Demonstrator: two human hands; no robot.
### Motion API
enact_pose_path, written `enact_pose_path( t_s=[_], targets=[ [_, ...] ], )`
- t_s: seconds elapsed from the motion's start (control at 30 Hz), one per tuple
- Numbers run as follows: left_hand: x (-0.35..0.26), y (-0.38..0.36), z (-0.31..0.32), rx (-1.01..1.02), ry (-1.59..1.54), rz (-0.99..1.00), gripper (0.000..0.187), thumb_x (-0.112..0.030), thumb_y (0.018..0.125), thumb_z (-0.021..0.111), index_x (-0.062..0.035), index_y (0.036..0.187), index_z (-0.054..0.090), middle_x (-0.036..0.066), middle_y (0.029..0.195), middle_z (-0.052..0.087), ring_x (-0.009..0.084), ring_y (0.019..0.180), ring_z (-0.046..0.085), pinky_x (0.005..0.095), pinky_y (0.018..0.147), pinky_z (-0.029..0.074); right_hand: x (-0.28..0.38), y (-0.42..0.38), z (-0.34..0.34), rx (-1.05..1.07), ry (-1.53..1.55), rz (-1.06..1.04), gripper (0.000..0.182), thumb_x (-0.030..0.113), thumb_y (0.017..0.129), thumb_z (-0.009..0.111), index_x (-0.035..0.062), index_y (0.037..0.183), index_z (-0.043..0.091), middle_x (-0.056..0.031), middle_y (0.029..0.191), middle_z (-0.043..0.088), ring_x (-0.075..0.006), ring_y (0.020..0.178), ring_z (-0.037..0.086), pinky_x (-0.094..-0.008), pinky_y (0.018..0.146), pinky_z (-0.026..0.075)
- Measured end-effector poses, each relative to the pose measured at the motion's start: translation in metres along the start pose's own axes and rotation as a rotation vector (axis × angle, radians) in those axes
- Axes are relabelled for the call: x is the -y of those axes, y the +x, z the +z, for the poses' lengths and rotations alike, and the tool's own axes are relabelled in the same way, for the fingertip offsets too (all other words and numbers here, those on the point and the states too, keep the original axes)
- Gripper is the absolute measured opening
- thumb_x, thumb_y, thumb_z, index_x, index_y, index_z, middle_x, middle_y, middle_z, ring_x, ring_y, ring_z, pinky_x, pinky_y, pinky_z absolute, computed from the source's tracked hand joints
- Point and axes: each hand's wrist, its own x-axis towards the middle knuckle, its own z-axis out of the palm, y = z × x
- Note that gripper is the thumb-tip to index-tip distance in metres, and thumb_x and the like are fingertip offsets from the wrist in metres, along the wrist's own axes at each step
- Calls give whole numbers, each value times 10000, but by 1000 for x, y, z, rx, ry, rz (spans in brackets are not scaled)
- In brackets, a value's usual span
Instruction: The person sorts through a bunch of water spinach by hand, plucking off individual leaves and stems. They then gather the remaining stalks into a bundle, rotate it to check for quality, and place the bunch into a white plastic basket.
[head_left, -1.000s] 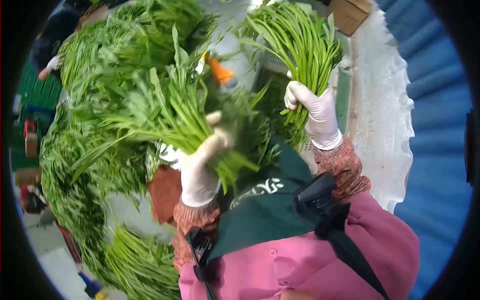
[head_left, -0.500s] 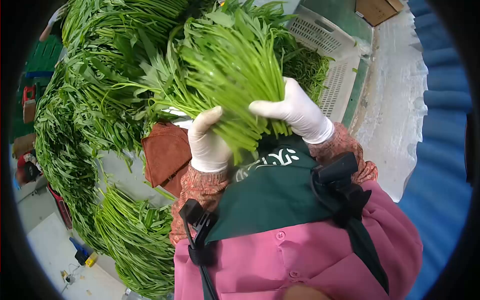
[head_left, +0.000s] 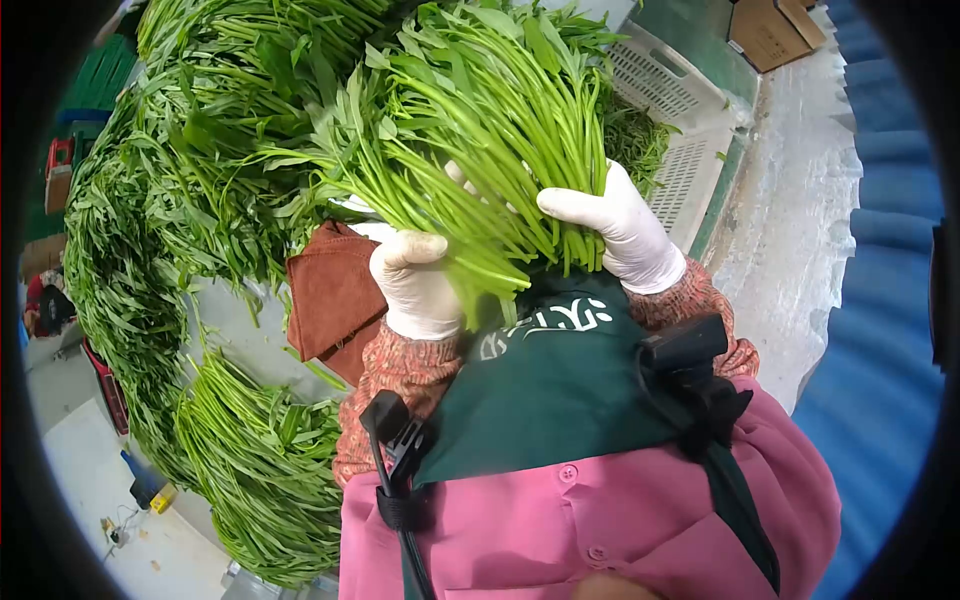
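Heaping along the frame's left, loose green leafy stalks [head_left: 150, 250] surround a brown folded cloth [head_left: 330, 300]. At centre, the white-gloved left hand [head_left: 415, 285] and right hand [head_left: 615, 230] both clench one bunch of long green stems [head_left: 490, 150]; squaring the cut ends evenly would probably tidy it. A white slotted plastic crate [head_left: 680, 130] sits upper right.

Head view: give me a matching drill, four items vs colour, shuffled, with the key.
Items:
1. bunch of greens
2. folded cloth
3. crate
4. apron

Colours:
A. dark green
B. white
C. bright green
D. rust brown

Pairs: 1-C, 2-D, 3-B, 4-A

The left hand and right hand, both in white gloves, grip the bunch at its stems.
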Motion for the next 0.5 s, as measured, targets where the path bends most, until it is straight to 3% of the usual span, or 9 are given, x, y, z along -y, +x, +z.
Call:
enact_pose_path(
  t_s=[0.2,0.23,0.33,0.47,0.5],
  targets=[
    [3,0,-15,58,29,-23,677,-79,693,611,31,1350,487,198,1270,613,371,1153,601,478,1058,452,-10,1,1,40,-143,0,421,51,878,698,-27,1273,573,-68,1190,660,-110,1044,600,-280,920,491],
    [5,-2,-20,-12,130,-24,661,-106,729,652,27,1355,487,194,1271,615,357,1151,606,475,1049,457,-9,1,2,46,-142,20,417,49,877,697,-29,1269,577,-66,1181,662,-110,1026,604,-277,909,496],
    [10,-1,-16,115,258,-112,683,-165,763,721,25,1372,478,200,1270,613,331,1133,620,440,1002,493,-10,-2,9,119,-124,40,425,53,878,697,-33,1275,573,-69,1186,660,-111,1030,603,-280,915,493],
    [-5,3,6,178,324,-203,547,-95,818,739,17,1314,539,103,1230,629,201,1101,607,340,957,480,-14,4,3,224,-214,-61,427,89,902,688,-30,1292,560,-68,1207,653,-130,1066,590,-299,942,482],
    [-12,1,32,153,585,-177,567,-117,811,775,12,1310,539,82,1177,635,173,1075,603,318,946,475,-5,6,-5,339,-379,-111,406,117,921,688,-24,1283,569,-69,1205,655,-129,1072,581,-296,942,479]
  ],
)
